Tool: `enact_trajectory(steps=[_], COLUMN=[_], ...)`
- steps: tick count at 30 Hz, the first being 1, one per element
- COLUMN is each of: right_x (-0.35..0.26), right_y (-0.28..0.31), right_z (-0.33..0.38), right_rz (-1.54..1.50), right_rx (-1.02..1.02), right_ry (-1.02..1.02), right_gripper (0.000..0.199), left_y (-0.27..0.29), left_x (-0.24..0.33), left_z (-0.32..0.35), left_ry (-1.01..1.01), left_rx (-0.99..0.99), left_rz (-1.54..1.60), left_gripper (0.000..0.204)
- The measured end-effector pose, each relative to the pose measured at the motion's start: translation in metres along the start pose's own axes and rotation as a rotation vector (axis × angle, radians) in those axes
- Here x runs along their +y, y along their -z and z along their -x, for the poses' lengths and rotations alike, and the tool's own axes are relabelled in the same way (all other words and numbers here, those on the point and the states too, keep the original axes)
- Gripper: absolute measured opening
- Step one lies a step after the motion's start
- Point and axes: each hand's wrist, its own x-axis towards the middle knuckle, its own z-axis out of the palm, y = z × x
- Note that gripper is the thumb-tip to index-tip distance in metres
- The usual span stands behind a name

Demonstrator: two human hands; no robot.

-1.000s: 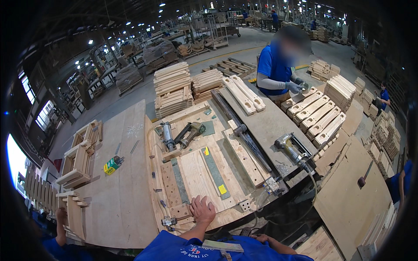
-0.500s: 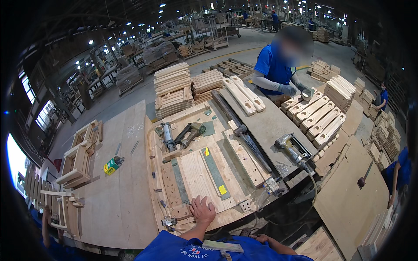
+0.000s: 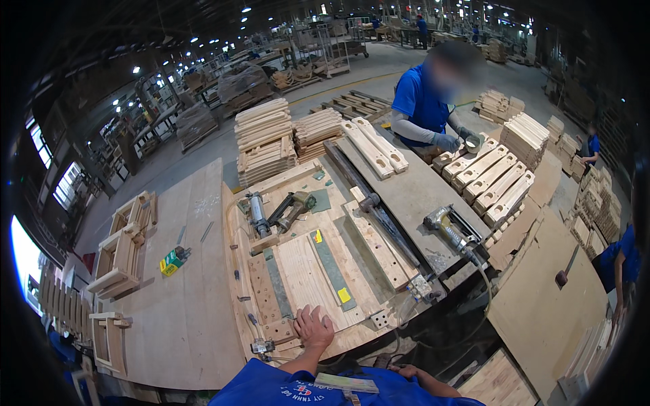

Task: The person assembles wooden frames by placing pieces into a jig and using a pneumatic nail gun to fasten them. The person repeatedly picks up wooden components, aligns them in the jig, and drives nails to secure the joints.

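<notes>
My left hand [image 3: 314,328] lies with its fingers spread on the near edge of a pale wooden panel [image 3: 301,271] in a wooden jig [image 3: 281,330]. Nothing is in it. Beside the panel run green strips [image 3: 332,271] with yellow tags. Low against my body is my right hand [image 3: 407,371], by the jig's front edge; its fingers are mostly hidden, and whether it holds anything does not show. A nail gun [image 3: 295,208] and an air cylinder [image 3: 258,214] rest at the jig's far side.
Another nail gun [image 3: 452,230] lies on the bench at right, its hose trailing down. A co-worker [image 3: 423,105] in gloves holds a cup over slotted wooden rails [image 3: 491,176]. Wooden frames [image 3: 116,260] and a green-yellow box [image 3: 172,261] sit on the left board. Rails are stacked [image 3: 264,142] behind.
My hands stay where they were. At the lower left, another person's hand has left the small wooden frame, which now sits lower at the board's edge. The gloved co-worker's hands have shifted slightly.
</notes>
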Motion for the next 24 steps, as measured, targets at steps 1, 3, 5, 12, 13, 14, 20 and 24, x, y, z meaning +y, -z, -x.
enact_trajectory(steps=[1, 3, 5, 12, 13, 14, 20, 24], right_x=[-0.003, 0.010, 0.038, 0.004, 0.005, 0.009, 0.022, 0.024], right_y=[-0.001, -0.010, -0.029, -0.001, -0.001, -0.003, -0.009, -0.008], right_z=[0.005, -0.004, -0.029, 0.019, 0.022, 0.020, 0.009, 0.003], right_rz=[-0.067, -0.149, -0.171, -0.035, -0.034, -0.037, -0.058, -0.067], right_rx=[-0.031, -0.106, -0.214, 0.050, 0.050, 0.051, 0.081, 0.096], right_ry=[0.012, 0.041, 0.071, -0.013, -0.035, -0.052, -0.107, -0.118], right_gripper=[0.076, 0.082, 0.085, 0.103, 0.102, 0.101, 0.096, 0.095], left_y=[-0.001, 0.004, 0.013, 0.000, 0.000, 0.002, 0.006, 0.005], left_x=[0.001, -0.002, -0.012, -0.001, -0.001, -0.002, -0.005, -0.004], left_z=[0.000, 0.005, 0.021, 0.004, 0.006, 0.009, 0.012, 0.010], left_ry=[-0.004, 0.014, 0.076, 0.011, 0.012, 0.016, 0.016, 0.023], left_rx=[0.005, -0.011, -0.057, 0.005, 0.004, 0.003, 0.014, 0.014], left_rz=[-0.006, -0.014, -0.033, -0.009, -0.010, -0.016, -0.019, -0.017], left_gripper=[0.051, 0.051, 0.050, 0.050, 0.050, 0.050, 0.051, 0.051])
